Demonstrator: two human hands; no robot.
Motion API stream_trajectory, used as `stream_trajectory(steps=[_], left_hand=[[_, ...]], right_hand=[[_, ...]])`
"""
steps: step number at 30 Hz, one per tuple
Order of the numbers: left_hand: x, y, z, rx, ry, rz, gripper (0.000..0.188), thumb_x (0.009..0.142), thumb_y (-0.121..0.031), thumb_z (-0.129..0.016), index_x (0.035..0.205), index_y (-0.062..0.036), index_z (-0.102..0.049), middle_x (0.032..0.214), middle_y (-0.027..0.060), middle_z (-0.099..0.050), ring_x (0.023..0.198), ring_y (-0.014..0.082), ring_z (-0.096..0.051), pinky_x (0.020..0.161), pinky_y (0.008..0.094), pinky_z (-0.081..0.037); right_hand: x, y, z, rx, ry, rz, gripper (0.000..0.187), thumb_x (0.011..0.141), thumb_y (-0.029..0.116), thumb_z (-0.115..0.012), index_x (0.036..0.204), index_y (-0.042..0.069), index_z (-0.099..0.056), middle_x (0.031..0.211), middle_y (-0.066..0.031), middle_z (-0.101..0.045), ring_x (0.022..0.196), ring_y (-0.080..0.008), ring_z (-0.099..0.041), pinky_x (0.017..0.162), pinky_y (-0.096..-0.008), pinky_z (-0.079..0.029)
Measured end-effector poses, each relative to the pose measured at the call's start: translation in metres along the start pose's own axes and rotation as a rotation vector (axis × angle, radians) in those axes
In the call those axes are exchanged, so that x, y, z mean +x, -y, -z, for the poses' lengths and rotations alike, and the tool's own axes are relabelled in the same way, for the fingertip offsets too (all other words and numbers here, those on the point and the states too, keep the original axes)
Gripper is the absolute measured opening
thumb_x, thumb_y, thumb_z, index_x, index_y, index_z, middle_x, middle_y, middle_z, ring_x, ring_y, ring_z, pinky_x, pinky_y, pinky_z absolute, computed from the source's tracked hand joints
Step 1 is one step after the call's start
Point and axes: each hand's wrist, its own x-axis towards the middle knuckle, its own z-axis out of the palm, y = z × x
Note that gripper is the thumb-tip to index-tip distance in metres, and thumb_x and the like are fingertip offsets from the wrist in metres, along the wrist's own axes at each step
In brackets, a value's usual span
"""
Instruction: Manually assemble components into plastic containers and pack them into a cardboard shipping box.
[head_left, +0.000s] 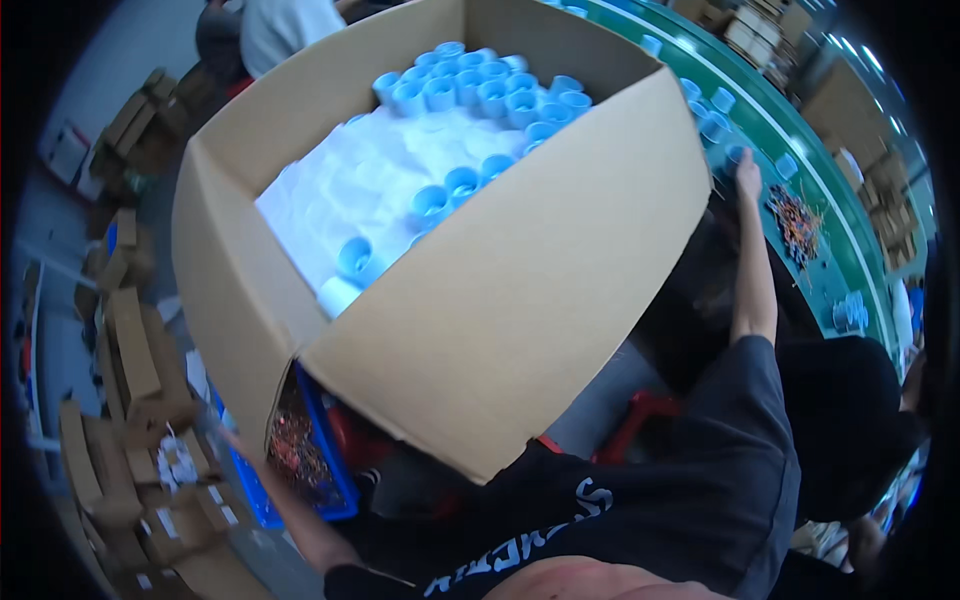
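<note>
Your right hand (748, 178) was stretched out past the far right side of the carton (500, 290), and it touched a blue cup (735, 154) at the near edge of the green bench (845, 262). The fingers were at the side of this cup, but they were too small in the view, so I cannot tell whether they pinched it firmly. Your left hand (220, 428) was low on the other side, left of the carton and near the blue crate (334, 440); it was blurred, and I cannot tell if its fingers were spread or pressed together. The carton stood open and tilted in front of you. Inside it, a white sheet (350, 190) covered a large part, a group of blue cups (440, 94) was packed toward the far end, and a row of cups (430, 203) ran along the wall nearest to you. On the bench, some loose cups (715, 126) were just beyond your right hand, a pile of coloured pieces (797, 222) lay nearer to you, and a stack of cups (850, 312) was farther to the right. Scraps (297, 445) of mixed colours lay in the crate. A person in black (840, 430) was close at your right side.
</note>
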Motion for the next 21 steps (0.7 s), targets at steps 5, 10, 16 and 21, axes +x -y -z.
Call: stream_trajectory(steps=[5,10,16,21], left_hand=[[0.015,-0.192,0.030,0.054,-0.621,-0.130,0.063,0.084,-0.027,-0.070,0.129,-0.0014,-0.035,0.130,0.0209,-0.045,0.108,0.0329,-0.053,0.096,0.0419,-0.044],[0.011,-0.426,0.113,-0.628,-0.488,-0.606,0.051,0.094,-0.020,-0.054,0.135,-0.0025,-0.028,0.130,0.0238,-0.046,0.117,0.0333,-0.051,0.101,0.0460,-0.043],[-0.025,-0.690,-0.031,-0.480,0.311,-1.094,0.049,0.094,-0.025,-0.051,0.136,-0.0024,-0.040,0.136,0.0181,-0.046,0.127,0.0298,-0.044,0.110,0.0444,-0.030],[-0.166,-0.812,-0.191,-0.516,0.677,-1.302,0.067,0.069,-0.019,-0.082,0.125,-0.0129,-0.046,0.121,0.0051,-0.051,0.112,0.0206,-0.052,0.094,0.0336,-0.047]], right_hand=[[0.005,0.013,0.016,-0.166,0.034,0.035,0.077,0.089,0.065,-0.029,0.109,-0.001,-0.063,0.117,-0.0273,-0.058,0.115,-0.0391,-0.052,0.099,-0.0435,-0.037],[-0.027,0.034,-0.006,-0.086,-0.050,-0.084,0.076,0.090,0.065,-0.029,0.107,-0.001,-0.062,0.112,-0.0251,-0.061,0.110,-0.0406,-0.054,0.095,-0.0451,-0.038],[-0.032,0.027,-0.008,0.297,-0.319,-0.006,0.060,0.092,0.055,-0.040,0.093,-0.001,-0.061,0.099,-0.0207,-0.064,0.095,-0.0395,-0.059,0.086,-0.0457,-0.043],[-0.029,0.023,0.011,0.354,-0.315,-0.048,0.049,0.091,0.046,-0.051,0.090,-0.002,-0.059,0.093,-0.0189,-0.064,0.089,-0.0358,-0.060,0.079,-0.0432,-0.045]])
